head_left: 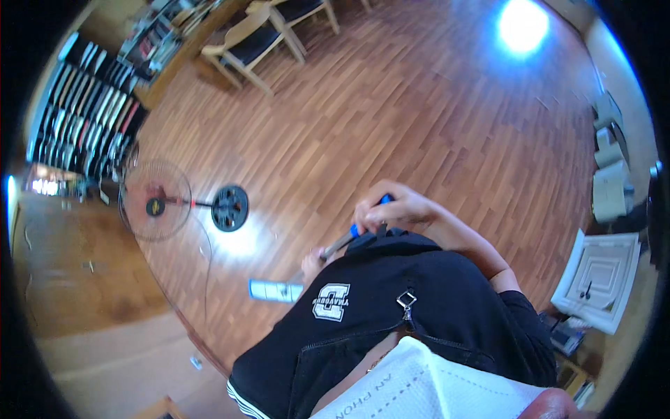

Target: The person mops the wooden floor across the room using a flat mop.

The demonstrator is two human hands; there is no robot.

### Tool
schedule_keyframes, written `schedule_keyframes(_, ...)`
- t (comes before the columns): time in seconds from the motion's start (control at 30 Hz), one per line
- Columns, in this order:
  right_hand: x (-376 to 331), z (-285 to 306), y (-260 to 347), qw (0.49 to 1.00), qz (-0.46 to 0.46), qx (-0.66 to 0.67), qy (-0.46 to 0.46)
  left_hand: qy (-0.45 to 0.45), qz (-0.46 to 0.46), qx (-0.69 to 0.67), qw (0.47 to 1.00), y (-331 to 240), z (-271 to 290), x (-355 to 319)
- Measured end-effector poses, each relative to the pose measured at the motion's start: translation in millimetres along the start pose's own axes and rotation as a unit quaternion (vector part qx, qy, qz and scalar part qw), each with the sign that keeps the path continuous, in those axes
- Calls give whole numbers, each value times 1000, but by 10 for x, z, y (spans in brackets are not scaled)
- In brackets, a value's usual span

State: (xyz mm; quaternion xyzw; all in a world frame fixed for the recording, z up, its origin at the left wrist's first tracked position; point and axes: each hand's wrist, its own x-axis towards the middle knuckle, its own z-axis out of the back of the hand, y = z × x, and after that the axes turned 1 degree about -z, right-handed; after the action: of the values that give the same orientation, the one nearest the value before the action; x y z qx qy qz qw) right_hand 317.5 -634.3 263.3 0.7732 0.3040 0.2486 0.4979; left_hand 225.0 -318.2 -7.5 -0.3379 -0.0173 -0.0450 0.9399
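Observation:
My right hand (399, 207) is closed around the blue-gripped upper end of a mop handle (340, 244), in front of my black top. Lower down the grey metal pole, my left hand (312, 262) grips it; my body partly hides this hand. A flat mop head (276, 290), white with blue edges, shows on the wooden floor to the left of my body. The stretch of pole between the left hand and the head is mostly hidden.
A standing fan (155, 200) with a round black base (230, 208) is on the left, its cord trailing along the floor. Wooden chairs (255, 45) and a bookshelf (87, 112) stand farther off. Pale chairs (609, 190) and a white panelled piece (599, 279) line the right.

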Motion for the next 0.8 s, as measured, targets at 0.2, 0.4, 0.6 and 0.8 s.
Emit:
schedule_keyframes(0.2,-248,-142,135,998,15,-53,0,21,-50,86,995,324,-318,5)
schedule_keyframes(0.4,-949,-344,706,982,103,-151,-48,52,-212,58,974,-635,-323,573)
schedule_keyframes(0.6,-1656,-814,933,907,266,-302,-123,62,-328,-6,942,-1884,-327,776)
schedule_keyframes(0.8,-2076,-1337,838,845,270,-433,-160,265,-365,-61,890,-2633,-729,931)
